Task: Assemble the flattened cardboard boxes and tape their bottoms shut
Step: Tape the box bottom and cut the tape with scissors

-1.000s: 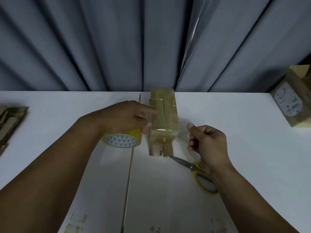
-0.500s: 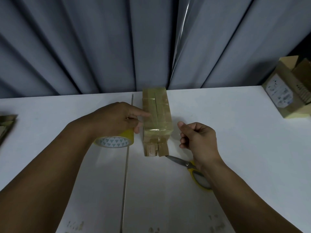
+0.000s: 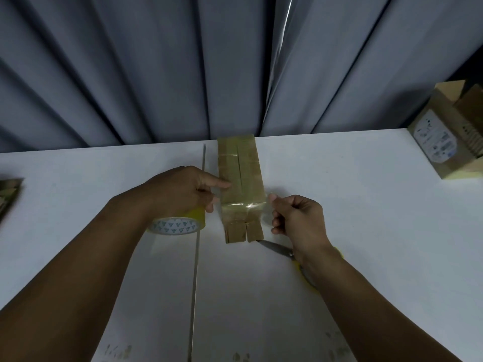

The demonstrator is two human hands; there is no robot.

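A narrow brown cardboard box lies on the white table, its flap seam facing up and its near flaps loose. My left hand grips a yellow roll of clear tape just left of the box, with the index finger pressing on the box's top. A shiny strip of clear tape runs across the box. My right hand is beside the box's right edge, thumb and fingers pinching the tape's end.
Yellow-handled scissors lie under my right wrist. An assembled box with a white label stands at the far right. Flattened cardboard lies at the left edge. Grey curtains hang behind the table.
My hands and the box stay in the same pose. The camera has shifted, so everything sits slightly lower left in view.
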